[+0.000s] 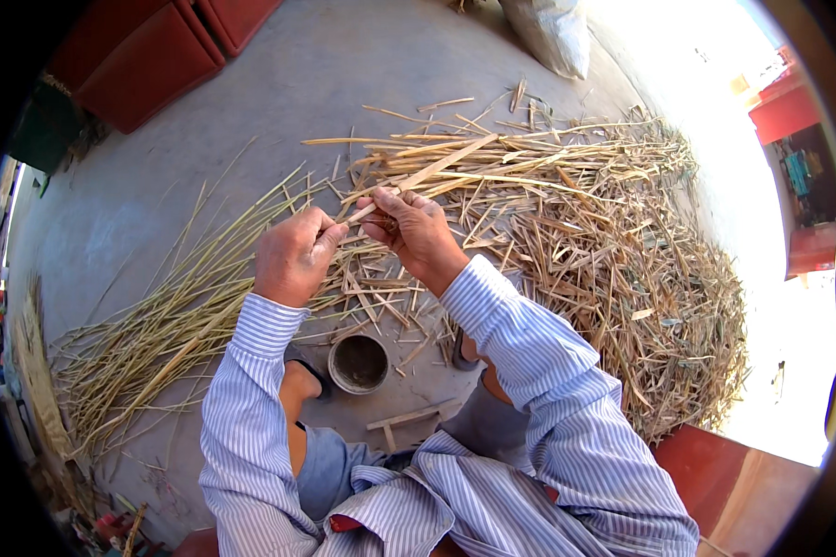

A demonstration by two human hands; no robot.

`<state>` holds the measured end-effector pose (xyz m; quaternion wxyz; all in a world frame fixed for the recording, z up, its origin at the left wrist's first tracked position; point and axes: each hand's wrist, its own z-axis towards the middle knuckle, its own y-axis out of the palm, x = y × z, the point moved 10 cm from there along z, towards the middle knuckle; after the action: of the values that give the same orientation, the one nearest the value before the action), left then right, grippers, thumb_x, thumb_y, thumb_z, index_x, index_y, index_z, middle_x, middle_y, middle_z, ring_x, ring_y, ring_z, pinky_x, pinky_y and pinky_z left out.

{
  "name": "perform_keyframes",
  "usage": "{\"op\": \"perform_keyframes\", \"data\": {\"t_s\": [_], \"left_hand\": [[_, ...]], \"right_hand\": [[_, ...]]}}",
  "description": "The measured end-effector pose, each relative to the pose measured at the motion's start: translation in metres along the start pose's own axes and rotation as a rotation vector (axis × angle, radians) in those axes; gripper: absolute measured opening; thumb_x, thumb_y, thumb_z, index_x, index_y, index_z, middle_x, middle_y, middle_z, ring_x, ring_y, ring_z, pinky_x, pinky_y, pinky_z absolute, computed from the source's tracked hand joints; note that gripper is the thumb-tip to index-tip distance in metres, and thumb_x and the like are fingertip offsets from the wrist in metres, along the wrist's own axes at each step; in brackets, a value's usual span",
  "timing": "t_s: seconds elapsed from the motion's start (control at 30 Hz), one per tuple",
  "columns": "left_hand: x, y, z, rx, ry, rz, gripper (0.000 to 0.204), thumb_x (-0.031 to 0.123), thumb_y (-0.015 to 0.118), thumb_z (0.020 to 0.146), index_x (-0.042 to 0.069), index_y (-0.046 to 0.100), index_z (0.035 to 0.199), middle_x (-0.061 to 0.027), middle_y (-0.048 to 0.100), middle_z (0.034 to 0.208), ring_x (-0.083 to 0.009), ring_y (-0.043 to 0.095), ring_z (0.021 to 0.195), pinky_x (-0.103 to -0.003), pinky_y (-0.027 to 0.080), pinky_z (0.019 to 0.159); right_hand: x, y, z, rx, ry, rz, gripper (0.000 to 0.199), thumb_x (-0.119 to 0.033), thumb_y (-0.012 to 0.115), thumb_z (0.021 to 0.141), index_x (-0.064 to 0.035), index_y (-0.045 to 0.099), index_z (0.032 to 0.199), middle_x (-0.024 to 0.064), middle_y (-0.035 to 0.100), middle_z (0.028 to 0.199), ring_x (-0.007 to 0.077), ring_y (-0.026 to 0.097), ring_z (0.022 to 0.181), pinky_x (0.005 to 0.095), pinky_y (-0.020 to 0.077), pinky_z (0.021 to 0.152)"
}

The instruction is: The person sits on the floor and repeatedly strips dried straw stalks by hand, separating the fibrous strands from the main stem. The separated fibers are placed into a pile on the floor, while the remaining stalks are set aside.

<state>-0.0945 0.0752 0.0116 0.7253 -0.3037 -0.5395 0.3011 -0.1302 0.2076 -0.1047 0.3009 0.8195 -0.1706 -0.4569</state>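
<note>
both hands, left hand (293, 255) and right hand (418, 230), pinch one bamboo strip (427, 174) at chest height; big scrap heap (613, 269) done, long stalks (158, 334) seemingly left.

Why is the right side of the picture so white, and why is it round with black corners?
In the head view, sunlight washes out the ground on the right beyond the pile of dry scraps; the fisheye lens makes the round frame, dark corners and bent edges. The left hand, right hand and the strip they hold look sharp.
</note>
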Motion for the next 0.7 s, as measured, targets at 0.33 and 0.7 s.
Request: {"op": "perform_keyframes", "data": {"t_s": [0.33,0.7], "left_hand": [[-0.026,-0.012,-0.015,-0.181,-0.304,-0.5,0.024,0.021,0.074,0.085,0.001,0.064,0.079,0.0024,0.055,0.065,-0.0052,0.046,0.059,-0.024,0.037,0.051],[-0.021,-0.01,-0.024,-0.04,-0.173,-0.173,0.024,0.019,0.073,0.086,0.001,0.06,0.078,-0.0028,0.059,0.066,-0.0082,0.05,0.059,-0.026,0.04,0.053]], "right_hand": [[-0.037,0.061,-0.031,-0.437,-0.161,-0.073,0.029,-0.01,0.053,0.099,0.002,0.049,0.124,0.0168,0.066,0.112,0.0246,0.067,0.103,0.0329,0.057,0.089],[-0.014,0.026,-0.02,-0.065,-0.157,-0.211,0.024,-0.021,0.066,0.093,-0.0013,0.06,0.103,0.0111,0.071,0.092,0.018,0.07,0.08,0.0281,0.0577,0.071]]}}
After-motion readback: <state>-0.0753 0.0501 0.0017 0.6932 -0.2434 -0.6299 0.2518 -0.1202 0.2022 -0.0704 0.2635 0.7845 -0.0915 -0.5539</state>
